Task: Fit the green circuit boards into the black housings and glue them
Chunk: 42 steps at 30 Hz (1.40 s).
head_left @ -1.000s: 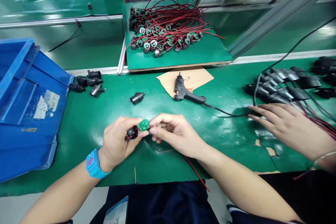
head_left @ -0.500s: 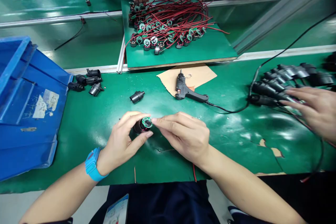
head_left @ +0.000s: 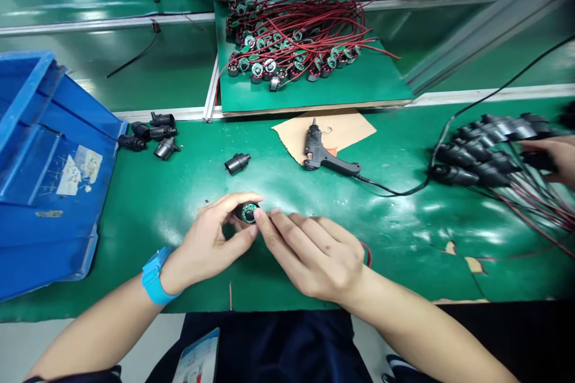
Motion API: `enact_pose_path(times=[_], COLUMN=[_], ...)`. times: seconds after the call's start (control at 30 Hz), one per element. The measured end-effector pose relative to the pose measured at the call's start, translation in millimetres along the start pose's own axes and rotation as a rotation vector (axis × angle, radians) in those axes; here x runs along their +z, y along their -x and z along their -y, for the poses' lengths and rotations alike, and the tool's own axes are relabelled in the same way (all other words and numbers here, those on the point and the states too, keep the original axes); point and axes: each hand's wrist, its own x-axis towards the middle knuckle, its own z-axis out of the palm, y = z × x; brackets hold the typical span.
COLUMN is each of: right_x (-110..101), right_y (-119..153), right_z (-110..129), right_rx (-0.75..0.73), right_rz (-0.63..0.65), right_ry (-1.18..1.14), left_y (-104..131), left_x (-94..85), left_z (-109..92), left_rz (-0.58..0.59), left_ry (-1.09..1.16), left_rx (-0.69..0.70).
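Observation:
A small black cylindrical part with a round green circuit board (head_left: pixel 248 212) in its end is held above the green table. My left hand (head_left: pixel 209 236), with a blue band on its wrist, grips it between thumb and fingers. The fingertips of my right hand (head_left: pixel 314 248) press at the right edge of the board; whether they pinch something there is hidden. A red wire shows just beyond the right hand. One loose black housing (head_left: pixel 237 163) lies on the table beyond the left hand.
A blue bin (head_left: pixel 58 191) stands at the left beside several black housings (head_left: pixel 164 133). A glue gun (head_left: pixel 332 161) rests on cardboard (head_left: pixel 354 130). Behind, a raised board (head_left: pixel 314 93) bears motors with red wires. Other people's hands are at the top and right, the latter by piled housings (head_left: pixel 476 155).
The part has tilted, its board now facing me more, and my right fingers have shifted over its edge. The other person's hand at the right has moved back to the right, uncovering wires.

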Motion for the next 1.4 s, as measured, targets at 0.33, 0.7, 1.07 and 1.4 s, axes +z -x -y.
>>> enact_pose_path(times=[0.33,0.7,1.07,1.4], right_x=[8.3,3.4,30.5,21.2], right_y=[1.4,-2.0,-0.4,30.9], right_z=[-8.8,1.2,-9.0,-102.1], right_rx=[0.309,0.351,0.707,1.054], right_rz=[0.032,0.044,0.293,-0.683], right_ry=[-0.32,-0.639,-1.298,-0.607], left_y=[-6.5,-4.3,3.0,5.6], left_x=[5.7,11.7,17.7,10.6], left_z=[9.3,7.1,3.6,1.5], left_rz=[-0.052,-0.124,-0.003,0.075], left_ry=[0.205,0.056,0.026,0.188], left_rx=[-0.112,-0.047,-0.017,-0.078])
